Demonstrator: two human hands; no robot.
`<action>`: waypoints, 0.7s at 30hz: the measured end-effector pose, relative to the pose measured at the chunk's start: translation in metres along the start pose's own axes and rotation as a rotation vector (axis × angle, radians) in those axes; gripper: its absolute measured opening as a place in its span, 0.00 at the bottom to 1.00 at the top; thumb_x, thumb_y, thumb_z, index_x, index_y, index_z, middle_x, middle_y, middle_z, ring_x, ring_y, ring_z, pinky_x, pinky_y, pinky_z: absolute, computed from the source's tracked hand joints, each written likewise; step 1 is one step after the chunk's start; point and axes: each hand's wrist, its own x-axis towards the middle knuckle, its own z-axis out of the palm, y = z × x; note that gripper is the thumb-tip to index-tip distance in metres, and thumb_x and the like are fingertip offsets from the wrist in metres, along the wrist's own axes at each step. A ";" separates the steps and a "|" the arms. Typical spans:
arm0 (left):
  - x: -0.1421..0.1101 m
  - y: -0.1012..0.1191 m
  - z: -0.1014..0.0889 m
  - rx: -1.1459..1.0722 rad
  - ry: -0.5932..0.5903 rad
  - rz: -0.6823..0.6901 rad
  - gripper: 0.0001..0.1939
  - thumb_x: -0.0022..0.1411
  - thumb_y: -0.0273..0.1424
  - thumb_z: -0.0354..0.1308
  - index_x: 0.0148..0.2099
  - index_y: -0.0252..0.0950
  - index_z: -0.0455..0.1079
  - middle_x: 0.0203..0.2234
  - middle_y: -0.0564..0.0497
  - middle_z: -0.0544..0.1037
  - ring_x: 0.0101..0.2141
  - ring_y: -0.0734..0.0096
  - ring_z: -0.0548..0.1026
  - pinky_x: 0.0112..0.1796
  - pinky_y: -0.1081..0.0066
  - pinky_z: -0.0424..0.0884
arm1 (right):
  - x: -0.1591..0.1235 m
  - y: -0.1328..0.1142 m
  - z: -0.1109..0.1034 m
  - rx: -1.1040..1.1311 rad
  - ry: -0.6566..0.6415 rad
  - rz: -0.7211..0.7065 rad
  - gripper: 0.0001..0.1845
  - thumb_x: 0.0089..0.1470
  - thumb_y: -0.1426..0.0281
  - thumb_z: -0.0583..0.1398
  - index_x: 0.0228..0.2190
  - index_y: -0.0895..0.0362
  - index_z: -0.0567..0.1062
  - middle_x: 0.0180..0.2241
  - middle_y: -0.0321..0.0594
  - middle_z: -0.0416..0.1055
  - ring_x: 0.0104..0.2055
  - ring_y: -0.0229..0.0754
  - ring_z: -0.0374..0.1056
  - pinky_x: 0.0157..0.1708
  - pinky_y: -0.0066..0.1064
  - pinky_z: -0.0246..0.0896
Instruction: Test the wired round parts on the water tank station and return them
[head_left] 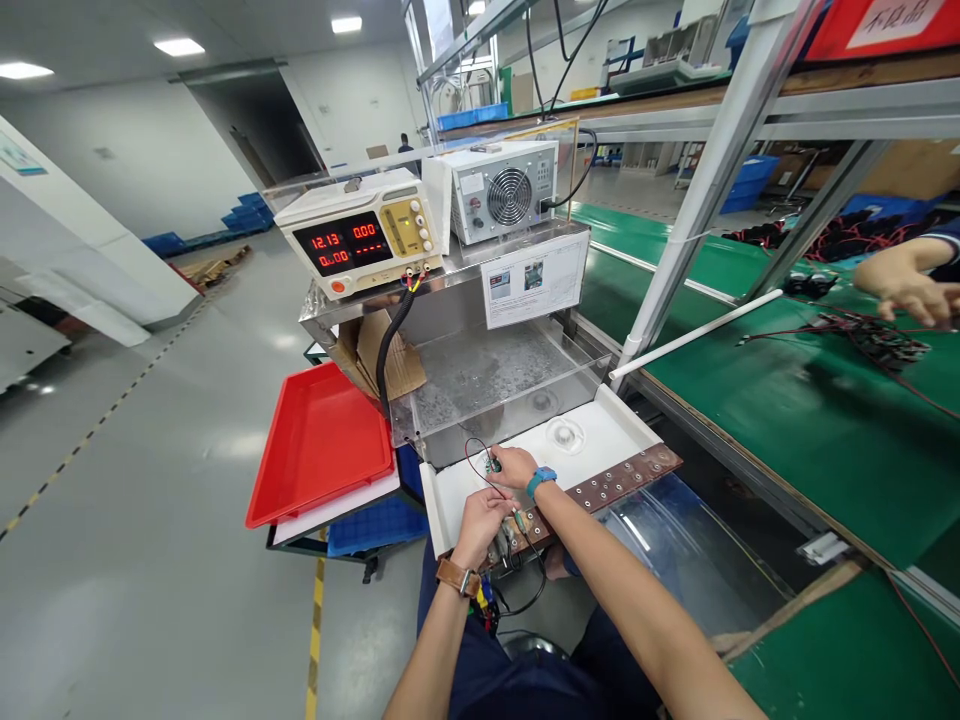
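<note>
My left hand (484, 522), with a brown strap on its wrist, pinches the end of a thin red and black wire (471, 458) at the brown terminal strip (626, 473). A small connector or clip (520, 520) stands by its fingertips. My right hand (516, 467), with a blue strap on its wrist, is closed on a small part with a green circuit board (493, 464). The wire loops up from that part to my left fingers. Both hands are over the white tray (600, 440), where a white round part (565, 435) lies further right.
A power supply (360, 235) with lit red digits stands on a metal shelf beside a fan-cooled unit (502, 190). At left is a red tray (322, 445). A co-worker's hand (911, 283) is over wired parts on the green bench (787, 420). Black cables (536, 590) hang below the strip.
</note>
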 end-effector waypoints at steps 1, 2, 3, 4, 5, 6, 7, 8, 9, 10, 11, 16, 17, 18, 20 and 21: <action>0.000 0.001 0.000 -0.006 -0.001 -0.013 0.11 0.41 0.33 0.69 0.28 0.34 0.73 0.24 0.46 0.82 0.26 0.67 0.78 0.30 0.72 0.70 | -0.001 -0.001 -0.001 -0.002 0.002 0.002 0.23 0.52 0.56 0.63 0.46 0.55 0.70 0.39 0.44 0.76 0.42 0.49 0.71 0.36 0.31 0.55; 0.001 0.001 0.000 -0.008 -0.001 -0.026 0.11 0.41 0.32 0.69 0.28 0.34 0.73 0.24 0.46 0.82 0.26 0.68 0.78 0.30 0.72 0.70 | -0.001 -0.001 -0.002 -0.005 0.003 0.004 0.23 0.52 0.56 0.63 0.46 0.55 0.70 0.39 0.43 0.76 0.42 0.49 0.71 0.36 0.30 0.55; 0.001 0.001 0.000 -0.008 -0.001 -0.035 0.11 0.41 0.32 0.70 0.28 0.34 0.73 0.24 0.46 0.82 0.26 0.68 0.78 0.31 0.72 0.70 | -0.002 -0.002 -0.002 -0.007 0.002 0.006 0.23 0.52 0.56 0.63 0.46 0.55 0.70 0.39 0.43 0.76 0.42 0.48 0.71 0.35 0.30 0.54; 0.002 0.002 -0.001 -0.008 0.002 -0.043 0.11 0.40 0.31 0.70 0.28 0.34 0.73 0.23 0.46 0.82 0.26 0.68 0.78 0.31 0.72 0.70 | -0.002 -0.002 -0.003 -0.008 0.002 0.008 0.23 0.52 0.57 0.63 0.46 0.55 0.70 0.39 0.43 0.76 0.42 0.48 0.71 0.35 0.30 0.54; 0.002 0.002 -0.001 -0.008 0.006 -0.050 0.11 0.40 0.31 0.70 0.28 0.34 0.73 0.23 0.46 0.82 0.26 0.68 0.78 0.31 0.73 0.70 | -0.002 -0.003 -0.003 -0.008 0.001 0.010 0.23 0.52 0.57 0.63 0.46 0.55 0.70 0.39 0.43 0.76 0.42 0.48 0.71 0.35 0.30 0.54; 0.002 0.002 -0.001 -0.010 0.009 -0.057 0.11 0.40 0.31 0.70 0.28 0.34 0.73 0.23 0.46 0.81 0.26 0.68 0.78 0.31 0.73 0.70 | -0.003 -0.003 -0.004 -0.007 0.000 0.012 0.22 0.52 0.57 0.63 0.46 0.54 0.70 0.39 0.42 0.76 0.42 0.48 0.71 0.35 0.30 0.54; 0.003 0.003 -0.001 -0.015 0.009 -0.065 0.11 0.40 0.31 0.70 0.28 0.34 0.73 0.22 0.46 0.81 0.26 0.69 0.78 0.31 0.73 0.70 | -0.003 -0.003 -0.004 -0.005 -0.001 0.014 0.22 0.52 0.57 0.63 0.46 0.54 0.70 0.39 0.42 0.76 0.42 0.48 0.71 0.35 0.30 0.54; 0.003 0.003 -0.001 -0.020 0.008 -0.074 0.11 0.40 0.30 0.70 0.27 0.34 0.73 0.22 0.46 0.81 0.26 0.69 0.78 0.31 0.73 0.70 | -0.003 -0.004 -0.004 -0.002 -0.004 0.017 0.22 0.52 0.57 0.63 0.46 0.54 0.70 0.39 0.42 0.76 0.42 0.48 0.71 0.35 0.30 0.54; 0.003 0.004 -0.001 -0.025 0.005 -0.083 0.11 0.40 0.30 0.70 0.27 0.34 0.73 0.22 0.46 0.81 0.25 0.69 0.77 0.31 0.73 0.70 | -0.003 -0.004 -0.005 0.000 -0.007 0.019 0.22 0.52 0.57 0.63 0.46 0.54 0.70 0.39 0.42 0.76 0.42 0.48 0.71 0.35 0.30 0.54; 0.003 0.005 -0.001 -0.028 0.002 -0.092 0.11 0.39 0.29 0.70 0.27 0.34 0.73 0.22 0.47 0.81 0.25 0.69 0.77 0.31 0.73 0.70 | -0.003 -0.004 -0.005 0.001 -0.012 0.021 0.22 0.52 0.57 0.63 0.46 0.54 0.70 0.39 0.42 0.76 0.42 0.48 0.71 0.35 0.30 0.54; 0.002 0.006 -0.001 -0.029 -0.002 -0.101 0.11 0.39 0.29 0.70 0.27 0.34 0.73 0.22 0.47 0.81 0.25 0.69 0.77 0.31 0.73 0.70 | -0.003 -0.004 -0.005 0.001 -0.016 0.023 0.22 0.52 0.57 0.63 0.46 0.54 0.70 0.39 0.42 0.76 0.42 0.48 0.71 0.35 0.30 0.54; 0.002 0.012 -0.001 -0.013 -0.007 -0.129 0.08 0.40 0.25 0.68 0.26 0.34 0.73 0.21 0.48 0.81 0.25 0.70 0.77 0.32 0.72 0.71 | -0.002 -0.003 -0.004 -0.005 -0.008 0.023 0.22 0.52 0.57 0.63 0.46 0.54 0.70 0.40 0.43 0.76 0.42 0.48 0.71 0.35 0.30 0.54; 0.003 0.012 -0.001 -0.005 -0.008 -0.137 0.07 0.40 0.25 0.67 0.26 0.34 0.73 0.21 0.48 0.81 0.25 0.70 0.77 0.32 0.72 0.71 | -0.002 -0.003 -0.003 -0.008 -0.001 0.021 0.22 0.52 0.57 0.63 0.45 0.55 0.70 0.40 0.43 0.76 0.42 0.48 0.71 0.35 0.30 0.54; 0.003 0.013 -0.001 0.004 -0.011 -0.146 0.07 0.40 0.25 0.67 0.26 0.34 0.73 0.22 0.48 0.81 0.25 0.70 0.77 0.31 0.72 0.71 | -0.002 -0.003 -0.003 -0.011 0.003 0.018 0.22 0.52 0.57 0.62 0.45 0.55 0.70 0.40 0.43 0.76 0.42 0.48 0.71 0.35 0.30 0.54; 0.004 0.014 -0.002 0.016 -0.024 -0.163 0.07 0.41 0.25 0.67 0.26 0.34 0.73 0.22 0.48 0.81 0.26 0.70 0.76 0.31 0.72 0.70 | -0.001 -0.003 -0.002 -0.016 0.003 0.015 0.22 0.52 0.56 0.62 0.45 0.55 0.70 0.40 0.44 0.76 0.42 0.49 0.71 0.35 0.30 0.54; 0.004 0.014 -0.002 0.019 -0.038 -0.170 0.07 0.41 0.25 0.67 0.27 0.34 0.74 0.22 0.48 0.81 0.26 0.70 0.76 0.31 0.72 0.70 | -0.001 -0.002 -0.002 -0.017 0.000 0.014 0.22 0.52 0.56 0.62 0.45 0.55 0.70 0.40 0.44 0.76 0.42 0.48 0.71 0.35 0.30 0.54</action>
